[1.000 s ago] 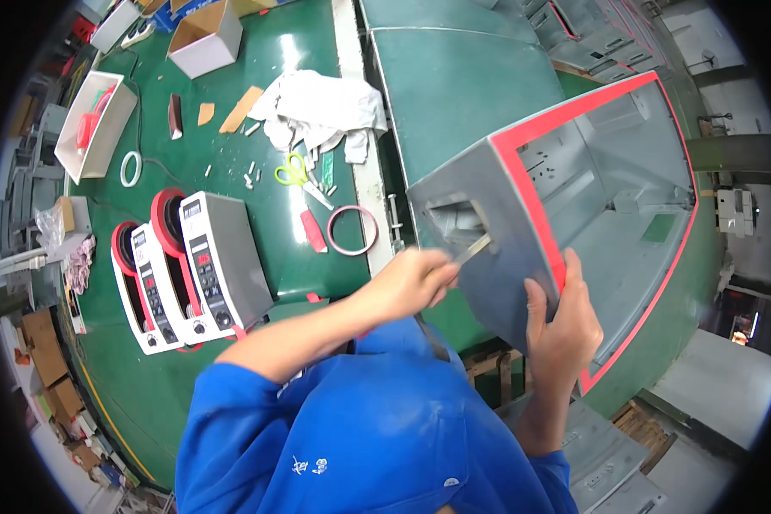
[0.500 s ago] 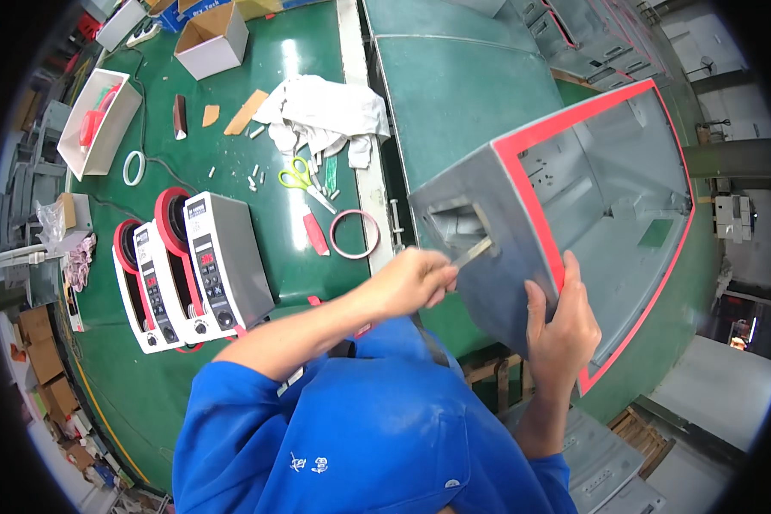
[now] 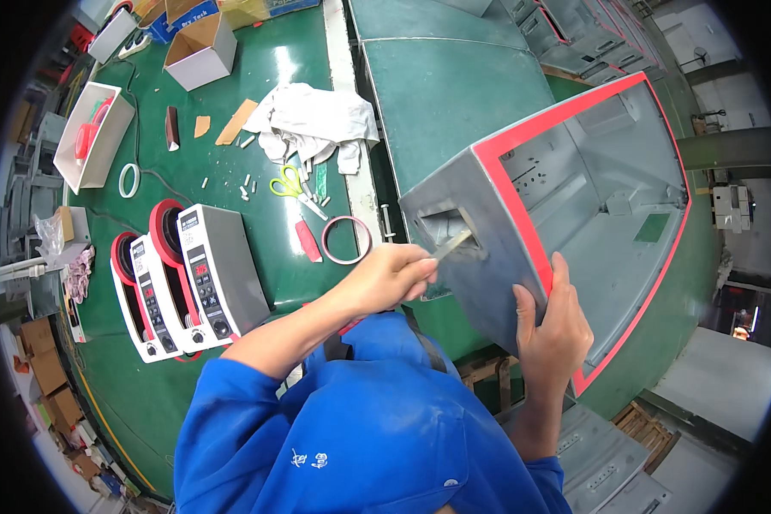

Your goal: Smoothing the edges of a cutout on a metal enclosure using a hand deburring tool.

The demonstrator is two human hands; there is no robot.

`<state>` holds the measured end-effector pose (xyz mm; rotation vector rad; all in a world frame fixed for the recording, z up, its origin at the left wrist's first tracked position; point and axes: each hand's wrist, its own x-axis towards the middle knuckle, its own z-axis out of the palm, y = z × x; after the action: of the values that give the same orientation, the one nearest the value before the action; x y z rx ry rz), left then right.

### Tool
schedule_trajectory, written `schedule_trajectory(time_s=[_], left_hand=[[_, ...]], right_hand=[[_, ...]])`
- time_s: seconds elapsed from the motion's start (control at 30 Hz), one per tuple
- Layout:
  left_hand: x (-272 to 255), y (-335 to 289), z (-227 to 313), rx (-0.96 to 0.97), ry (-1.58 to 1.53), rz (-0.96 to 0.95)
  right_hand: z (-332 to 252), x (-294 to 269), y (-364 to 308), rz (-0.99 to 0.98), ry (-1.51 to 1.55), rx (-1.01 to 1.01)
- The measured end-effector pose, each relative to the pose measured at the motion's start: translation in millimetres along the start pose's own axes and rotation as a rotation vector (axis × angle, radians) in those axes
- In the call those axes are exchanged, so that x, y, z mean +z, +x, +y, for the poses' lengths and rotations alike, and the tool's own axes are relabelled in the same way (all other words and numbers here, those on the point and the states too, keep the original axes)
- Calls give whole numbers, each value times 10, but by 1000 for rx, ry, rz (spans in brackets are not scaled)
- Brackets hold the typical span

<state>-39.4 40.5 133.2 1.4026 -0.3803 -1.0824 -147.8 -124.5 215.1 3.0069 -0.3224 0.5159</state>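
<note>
A person's left hand (image 3: 396, 278) pinches a thin flat tool (image 3: 451, 245), its tip at the edge of an opening (image 3: 441, 228) in the end of a large grey box (image 3: 488, 287), right of centre. The right hand (image 3: 554, 332) grips the box's red-taped rim. Scissors (image 3: 299, 194) and a white cloth (image 3: 313, 120) lie on the green table (image 3: 218, 163), left.

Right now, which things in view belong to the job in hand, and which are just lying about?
In hand:
- thin flat tool, held in the left grip
- grey casing, with the right grip on its red-edged rim

Untouched, seemingly just lying about:
- white cloth
- scissors
- open carton
- cardboard strip
</note>
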Motion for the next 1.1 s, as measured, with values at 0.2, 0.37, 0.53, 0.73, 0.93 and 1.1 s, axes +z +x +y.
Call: schedule_trajectory(time_s=[0.2, 0.37, 0.53, 0.73, 0.93, 1.1], left_hand=[[-39, 163, 102, 52, 75, 17], [-79, 174, 151, 41, 86, 25], [-94, 112, 143, -77, -64, 56], [-158, 236, 233, -38, -38, 33], [-134, 319, 175, 28, 1, 7], [-114, 147, 78, 20, -11, 51]], right_hand=[[7, 5, 4, 14, -4, -17], [-5, -10, 5, -10, -26, -8], [11, -8, 13, 6, 13, -5], [10, -8, 19, -5, 18, -21], [0, -18, -3, -37, -31, -3], [1, -16, 2, -24, 2, 11]])
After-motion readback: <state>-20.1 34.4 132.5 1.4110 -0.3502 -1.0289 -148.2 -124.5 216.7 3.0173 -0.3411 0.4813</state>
